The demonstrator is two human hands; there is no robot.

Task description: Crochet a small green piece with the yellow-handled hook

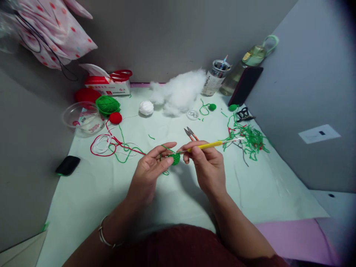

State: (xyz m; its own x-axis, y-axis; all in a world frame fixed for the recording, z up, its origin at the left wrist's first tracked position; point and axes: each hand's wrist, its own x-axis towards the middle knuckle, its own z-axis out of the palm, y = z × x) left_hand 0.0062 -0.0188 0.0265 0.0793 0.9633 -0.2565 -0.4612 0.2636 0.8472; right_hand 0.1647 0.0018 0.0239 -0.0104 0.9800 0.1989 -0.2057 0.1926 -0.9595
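My left hand (pixel 152 167) pinches a small green crochet piece (pixel 175 159) between thumb and fingers, with green yarn running over the forefinger. In my right hand (pixel 209 163) is a crochet hook (pixel 207 145) with a yellow handle, held like a pen. Its thin metal tip meets the top of the green piece. Just beyond my right fingers lie thread snips (pixel 191 133), blades pointing away. Red, white and green yarn strands (pixel 104 145) lie loosely looped to the left of my left hand.
White stuffing (pixel 180 92) sits at the back, beside a pen-filled can (pixel 214 78) and a bottle (pixel 241 68). Green scraps (pixel 251 139) lie right. At left are yarn balls (pixel 108 105), a clear tub (pixel 90 120), a tissue box (pixel 107 85) and a black case (pixel 68 165).
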